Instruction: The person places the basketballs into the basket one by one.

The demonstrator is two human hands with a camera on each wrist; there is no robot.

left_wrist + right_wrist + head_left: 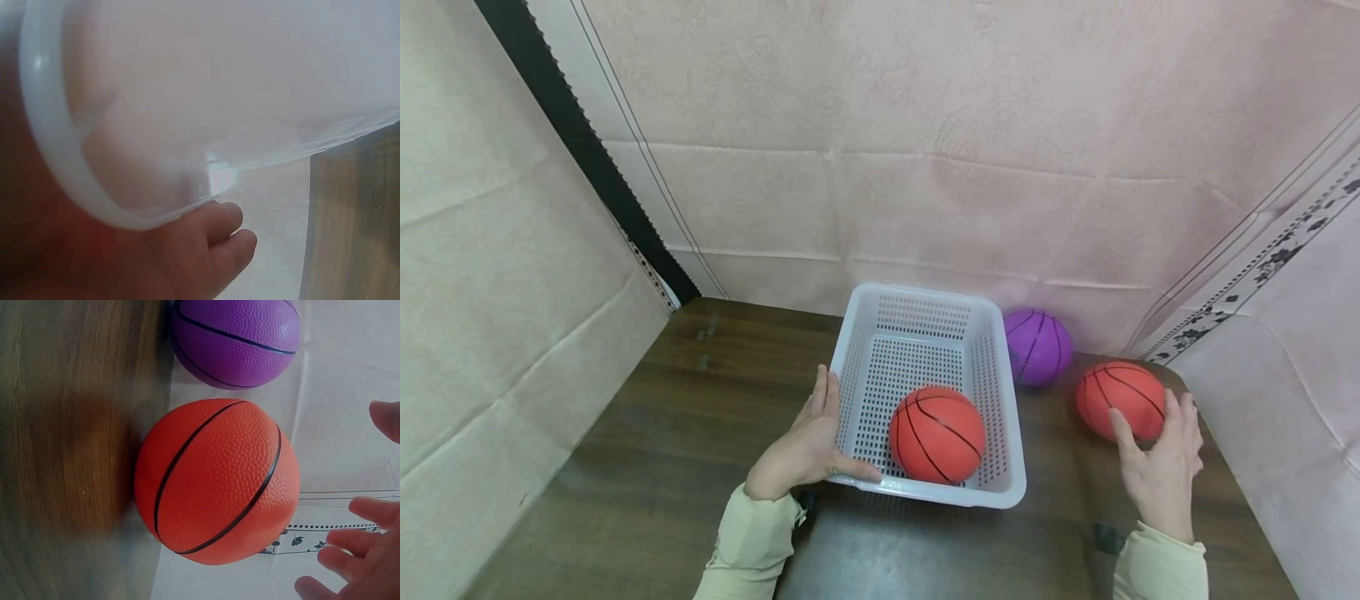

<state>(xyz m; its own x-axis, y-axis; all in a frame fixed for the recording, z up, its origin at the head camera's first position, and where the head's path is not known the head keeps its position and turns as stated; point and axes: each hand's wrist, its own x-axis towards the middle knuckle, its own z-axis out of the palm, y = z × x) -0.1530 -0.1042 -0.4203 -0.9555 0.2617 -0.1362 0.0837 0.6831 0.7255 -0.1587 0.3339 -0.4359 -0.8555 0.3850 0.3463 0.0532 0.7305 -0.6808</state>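
A white perforated plastic basket (1012,417) sits on the table with an orange-red basketball (937,435) inside, towards its near end. My left hand (805,442) holds the near left corner, thumb along the near rim and fingers against the outer left side. The left wrist view shows the basket's translucent wall (250,75) close up, with fingers beneath it. On the right, another orange-red basketball (215,481) rests on the table. My right hand (1161,467) spreads around its near right side; in the right wrist view, fingers and ball appear apart.
A purple basketball (1037,347) stands between the basket's right side and the back cloth (925,208). Light cloth also hangs along the left and right sides. Brown wooden tabletop (647,467) extends left of the basket.
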